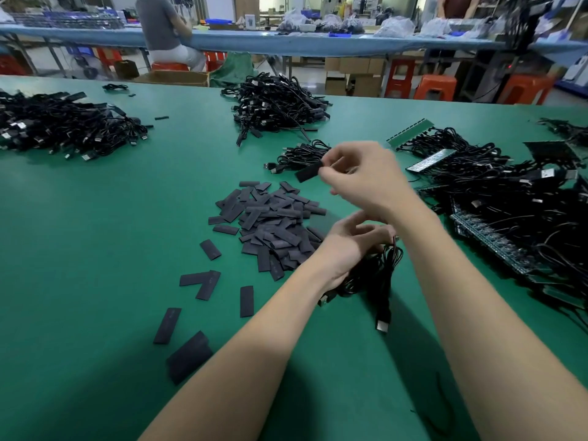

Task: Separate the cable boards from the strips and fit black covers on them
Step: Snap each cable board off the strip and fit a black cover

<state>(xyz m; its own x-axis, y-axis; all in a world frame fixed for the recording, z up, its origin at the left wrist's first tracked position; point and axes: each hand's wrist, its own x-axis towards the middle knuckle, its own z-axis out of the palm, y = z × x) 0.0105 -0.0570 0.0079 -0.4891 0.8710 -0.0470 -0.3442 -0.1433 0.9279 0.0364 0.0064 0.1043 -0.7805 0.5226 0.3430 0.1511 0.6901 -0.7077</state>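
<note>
Right hand [362,176], raised above the green table [95,233]: fingers [332,155] curled, tips pinching a flat black rectangular cover sleeve [308,172] that juts toward 9 o'clock. Left hand [346,246], at 6 o'clock of the right: fingers loosely curled around a coiled black cable bundle [372,275], one plug end hanging toward 6 o'clock. Heap of loose black cover sleeves [270,224] at 9 o'clock of the left hand. Green board strips with attached black cables [496,237] at 3 o'clock.
</note>
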